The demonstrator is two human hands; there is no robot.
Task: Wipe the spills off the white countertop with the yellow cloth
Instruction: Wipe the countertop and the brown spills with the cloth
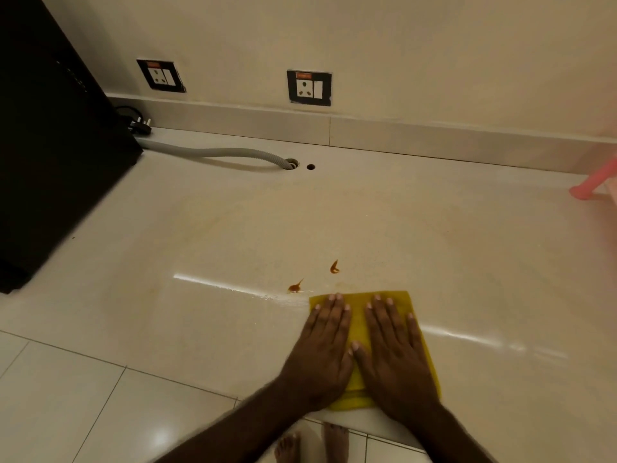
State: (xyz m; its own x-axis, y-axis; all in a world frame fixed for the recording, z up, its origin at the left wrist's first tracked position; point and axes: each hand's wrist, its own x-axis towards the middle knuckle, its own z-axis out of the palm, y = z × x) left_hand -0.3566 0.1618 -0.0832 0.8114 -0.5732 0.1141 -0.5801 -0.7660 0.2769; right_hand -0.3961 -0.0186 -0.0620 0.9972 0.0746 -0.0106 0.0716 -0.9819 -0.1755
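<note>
Both hands, left [322, 349] and right [395, 352], flat on the cloth [358, 320] at 6 o'clock, fingers spread (gripping nothing). Two spills [295, 287] at 12 still left on the surface [467, 262], so I'm barely started.

A cream wall [400, 45] rises behind a low tiled upstand [400, 135], with two black-framed sockets [309, 87] set into it. A large black appliance [50, 145] fills the left side, a grey corrugated hose [227, 152] trailing from beside it. Glossy pale floor tiles [83, 396] catch the warm overhead light.
</note>
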